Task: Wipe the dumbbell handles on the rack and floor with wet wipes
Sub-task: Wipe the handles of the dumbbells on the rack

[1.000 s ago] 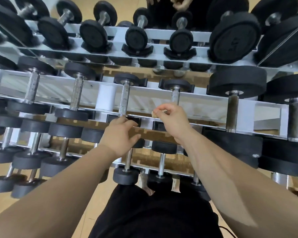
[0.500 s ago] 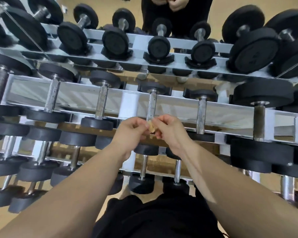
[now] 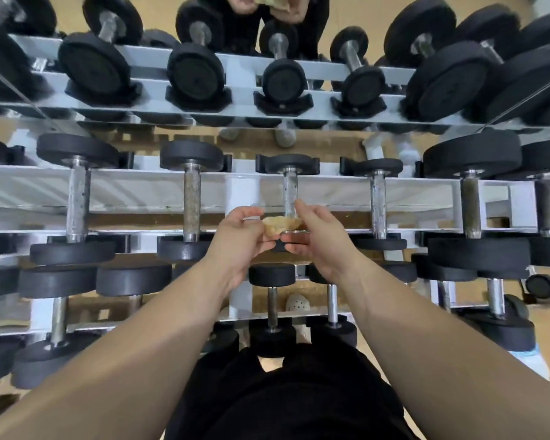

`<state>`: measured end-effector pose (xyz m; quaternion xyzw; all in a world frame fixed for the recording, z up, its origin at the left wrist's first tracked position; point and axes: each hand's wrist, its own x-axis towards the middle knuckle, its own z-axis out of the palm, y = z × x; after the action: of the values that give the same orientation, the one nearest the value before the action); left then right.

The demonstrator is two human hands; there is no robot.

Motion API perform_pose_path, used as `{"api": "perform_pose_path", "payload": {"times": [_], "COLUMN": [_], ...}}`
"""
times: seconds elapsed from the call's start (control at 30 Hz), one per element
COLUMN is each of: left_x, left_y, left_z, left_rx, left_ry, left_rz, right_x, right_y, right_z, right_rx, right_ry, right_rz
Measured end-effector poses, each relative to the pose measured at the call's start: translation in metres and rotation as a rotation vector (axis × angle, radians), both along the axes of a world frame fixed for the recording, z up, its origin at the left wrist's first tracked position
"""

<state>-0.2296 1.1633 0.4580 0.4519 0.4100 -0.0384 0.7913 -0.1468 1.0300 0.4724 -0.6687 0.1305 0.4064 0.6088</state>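
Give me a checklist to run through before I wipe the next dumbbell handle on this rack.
1. Wipe held: ok. The left-hand grip and right-hand grip both pinch the wipe.
2. Wipe condition: probably not ok. It looks yellowed and wadded, so consider refolding it or taking a fresh one.
3. Wipe dampness: cannot tell.
4. Target in reach: ok. The middle-shelf handle stands directly behind the wipe.
5. Handle unobstructed: ok. Nothing covers its upper part.
6. Wipe touching the handle: cannot tell.
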Motion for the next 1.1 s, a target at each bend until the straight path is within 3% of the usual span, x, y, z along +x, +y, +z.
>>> {"api": "perform_pose_path", "payload": {"times": [0.13, 0.27, 0.37, 0.53, 0.67, 0.77, 0.93, 1.1], "left_x": [0.011, 0.022, 0.033, 0.054, 0.057, 0.056, 0.050, 0.050], "left_y": [-0.002, -0.005, -0.013, -0.021, -0.028, -0.041, -0.060, -0.061], "left_z": [-0.007, -0.014, -0.024, -0.040, -0.057, -0.070, -0.094, -0.100], "left_rx": [0.120, 0.056, 0.291, 0.739, 0.852, 0.857, 0.847, 1.031], "left_ry": [0.004, 0.086, 0.116, 0.218, 0.226, 0.208, 0.206, 0.082], "left_rz": [-0.100, -0.155, -0.245, -0.258, -0.320, -0.281, -0.127, -0.080], "right_x": [0.014, 0.033, 0.050, 0.073, 0.086, 0.096, 0.099, 0.110], "right_y": [-0.003, -0.006, -0.006, 0.000, 0.009, 0.011, 0.007, -0.001], "right_z": [-0.010, -0.021, -0.026, -0.043, -0.063, -0.072, -0.076, -0.083], "right_rx": [-0.088, -0.183, -0.201, -0.108, -0.270, -0.370, -0.294, -0.260], "right_ry": [-0.090, -0.185, -0.210, -0.225, -0.464, -0.742, -1.146, -1.294], "right_rz": [0.132, 0.256, 0.376, 0.229, 0.210, 0.404, 0.679, 1.065]}}
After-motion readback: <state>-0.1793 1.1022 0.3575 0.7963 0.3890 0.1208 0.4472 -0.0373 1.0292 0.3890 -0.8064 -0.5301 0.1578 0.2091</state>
